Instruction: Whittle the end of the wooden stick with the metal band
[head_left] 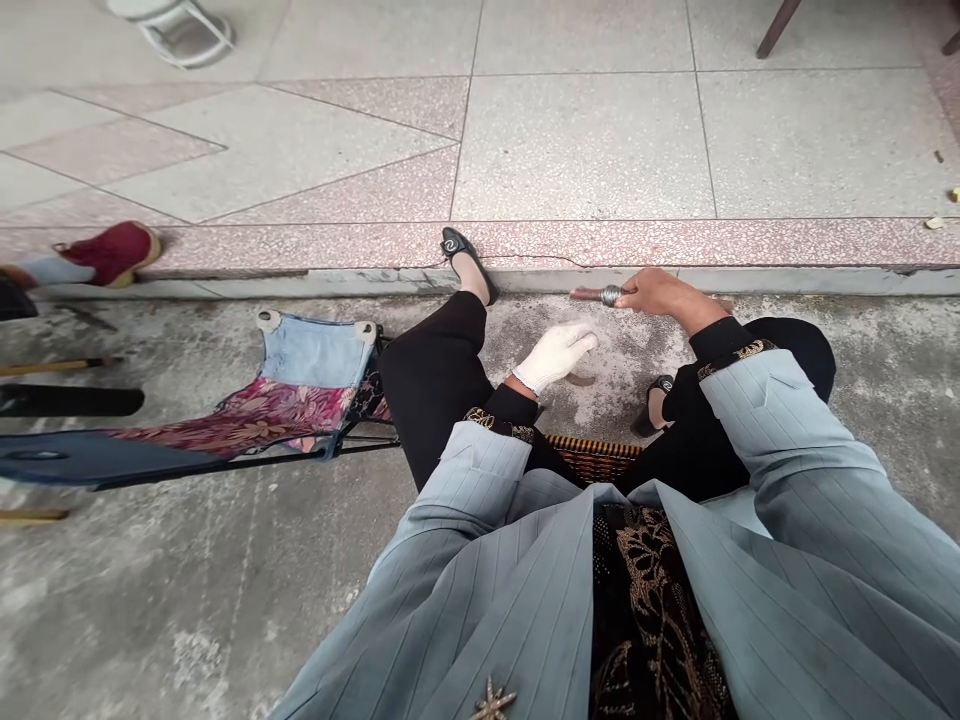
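Observation:
My right hand (652, 292), bare, is closed around a brown tool (588, 294) bound with a coil of silvery wire (611, 296). The tool points left, and part of it is hidden by my fingers. To the left and lower, my left hand (556, 356) wears a white knitted glove, its fingers curled together. From under that glove shows a thin, curved brown piece (580, 380); I cannot tell whether the hand grips it or it lies on the ground. Both hands are above the concrete between my knees, apart from each other.
A raised tiled step (585, 150) runs ahead, with my left shoe (469, 262) on its edge. On the left stands a folding fabric chair (300, 390). Another person's red shoe (116, 252) rests on the step. A woven seat (596, 458) shows below me.

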